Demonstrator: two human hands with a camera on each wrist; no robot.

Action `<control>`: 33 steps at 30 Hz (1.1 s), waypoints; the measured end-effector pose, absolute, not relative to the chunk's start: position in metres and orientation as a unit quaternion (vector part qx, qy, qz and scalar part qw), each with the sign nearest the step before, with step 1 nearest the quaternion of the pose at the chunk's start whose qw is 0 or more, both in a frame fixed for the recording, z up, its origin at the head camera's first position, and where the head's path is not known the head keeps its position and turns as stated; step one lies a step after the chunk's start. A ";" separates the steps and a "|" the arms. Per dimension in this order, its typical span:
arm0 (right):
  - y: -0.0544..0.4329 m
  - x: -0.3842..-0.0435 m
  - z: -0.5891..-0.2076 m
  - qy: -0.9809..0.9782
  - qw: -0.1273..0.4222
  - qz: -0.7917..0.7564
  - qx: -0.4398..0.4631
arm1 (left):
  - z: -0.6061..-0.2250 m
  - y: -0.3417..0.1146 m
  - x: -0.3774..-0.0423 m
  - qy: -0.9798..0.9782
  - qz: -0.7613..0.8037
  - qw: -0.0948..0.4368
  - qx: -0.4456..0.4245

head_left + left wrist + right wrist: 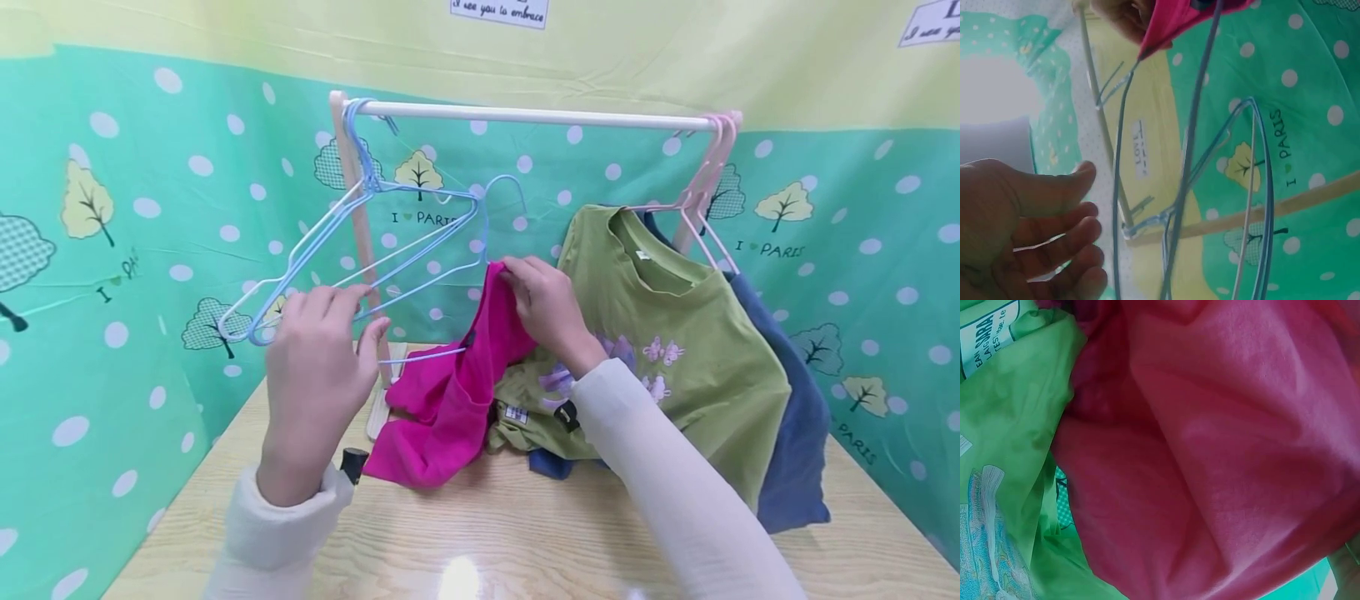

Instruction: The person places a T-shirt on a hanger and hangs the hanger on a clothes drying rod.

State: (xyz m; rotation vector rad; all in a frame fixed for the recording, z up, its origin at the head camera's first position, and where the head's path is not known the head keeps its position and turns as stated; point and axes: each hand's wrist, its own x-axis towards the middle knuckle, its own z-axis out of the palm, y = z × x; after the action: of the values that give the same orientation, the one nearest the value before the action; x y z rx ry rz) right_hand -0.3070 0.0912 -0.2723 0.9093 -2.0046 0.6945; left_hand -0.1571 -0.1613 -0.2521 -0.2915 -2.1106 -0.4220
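With thumb and fingers my right hand pinches the top edge of a bright pink garment, close to the neck of a light blue hanger. One side of this hanger is inside the garment, and its other side sticks out bare to the left. My left hand is beside that bare side, fingers loosely bent. In the left wrist view the thumb and fingers stand apart with nothing between them. Pink cloth fills most of the right wrist view.
A rack's white rail spans the back. Blue and white hangers hang at its left end. A green shirt and a dark blue garment hang from pink hangers at the right. Below lies a wooden table.
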 end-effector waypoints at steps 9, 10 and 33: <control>0.093 -0.307 -0.274 -0.792 0.403 0.285 0.360 | -0.264 -0.134 -0.167 -0.860 -0.197 0.414 -0.225; 0.093 -0.307 -0.275 -0.792 0.403 0.286 0.359 | -0.266 -0.131 -0.169 -0.865 -0.202 0.396 -0.232; 0.095 -0.305 -0.284 -0.779 0.423 0.315 0.340 | -0.316 -0.079 -0.189 -0.928 -0.197 0.142 -0.282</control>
State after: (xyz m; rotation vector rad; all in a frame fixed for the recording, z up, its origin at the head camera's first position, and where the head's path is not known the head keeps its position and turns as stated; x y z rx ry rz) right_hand -0.3045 0.0949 -0.2836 0.8521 -1.9495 0.7882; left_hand -0.1891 -0.0793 -0.3155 -0.8140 -2.6791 -0.5688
